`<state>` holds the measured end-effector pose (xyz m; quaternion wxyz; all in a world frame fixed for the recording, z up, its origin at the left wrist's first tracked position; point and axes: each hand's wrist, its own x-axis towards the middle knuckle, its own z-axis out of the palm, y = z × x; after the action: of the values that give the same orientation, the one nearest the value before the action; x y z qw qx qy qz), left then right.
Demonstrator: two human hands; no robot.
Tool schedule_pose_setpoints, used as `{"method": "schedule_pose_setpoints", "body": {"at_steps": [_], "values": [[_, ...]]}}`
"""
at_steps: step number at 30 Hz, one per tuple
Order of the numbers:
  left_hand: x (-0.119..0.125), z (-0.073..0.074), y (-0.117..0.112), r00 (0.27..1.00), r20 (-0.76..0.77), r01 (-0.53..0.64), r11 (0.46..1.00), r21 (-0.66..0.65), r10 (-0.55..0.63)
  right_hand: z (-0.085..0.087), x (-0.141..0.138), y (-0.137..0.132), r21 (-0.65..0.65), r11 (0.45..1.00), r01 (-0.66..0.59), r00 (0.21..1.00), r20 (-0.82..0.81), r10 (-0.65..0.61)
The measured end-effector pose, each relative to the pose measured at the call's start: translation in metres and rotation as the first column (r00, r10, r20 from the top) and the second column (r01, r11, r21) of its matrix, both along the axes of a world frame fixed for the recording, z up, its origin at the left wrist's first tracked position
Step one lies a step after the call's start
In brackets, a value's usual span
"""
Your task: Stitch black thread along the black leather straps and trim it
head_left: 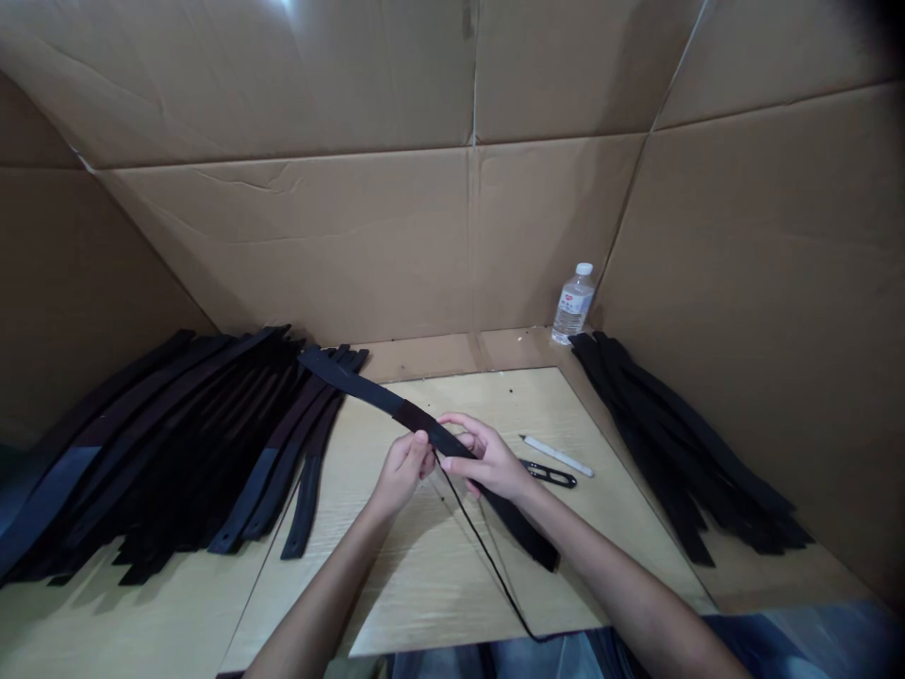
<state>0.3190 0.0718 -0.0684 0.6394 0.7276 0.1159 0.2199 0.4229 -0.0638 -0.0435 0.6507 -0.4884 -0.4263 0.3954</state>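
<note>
A long, curved black strap slants across the middle of the board, with a darker brownish band around part of it. My left hand pinches its near edge with thumb and fingertips. Beyond the band, my right hand is closed around the strap, fingers behind and thumb in front. A thin black cord comes out between both hands and trails down to the table's front edge. Which fingers touch the cord's upper end is hidden. Close by my right hand lie black thread snips, partly covered, and a white pen.
A large pile of similar dark straps lies on the left. Several more black straps lie at the right. A water bottle stands in the back right corner. Cardboard walls enclose the wooden board.
</note>
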Motion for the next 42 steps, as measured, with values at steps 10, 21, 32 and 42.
{"method": "schedule_pose_setpoints", "body": {"at_steps": [10, 21, 32, 42], "values": [[0.0, 0.0, 0.001, 0.999, -0.013, 0.032, 0.999, -0.008, -0.033, -0.009, 0.003, 0.0, 0.007, 1.0, -0.02, 0.999, 0.028, 0.02], [-0.002, 0.006, 0.003, 0.989, 0.031, 0.149, 0.987, -0.068, -0.147, -0.004, 0.008, 0.003, -0.049, 0.999, 0.019, 0.999, -0.039, -0.021], [0.002, 0.007, -0.001, 0.996, -0.073, 0.047, 0.999, -0.008, -0.048, -0.001, 0.005, -0.005, 0.023, 0.928, 0.372, 0.681, 0.672, -0.29], [0.003, 0.009, -0.001, 0.986, -0.148, -0.082, 0.997, -0.016, 0.079, 0.004, -0.001, -0.011, 0.06, 0.847, 0.528, 0.117, 0.983, -0.142]]}}
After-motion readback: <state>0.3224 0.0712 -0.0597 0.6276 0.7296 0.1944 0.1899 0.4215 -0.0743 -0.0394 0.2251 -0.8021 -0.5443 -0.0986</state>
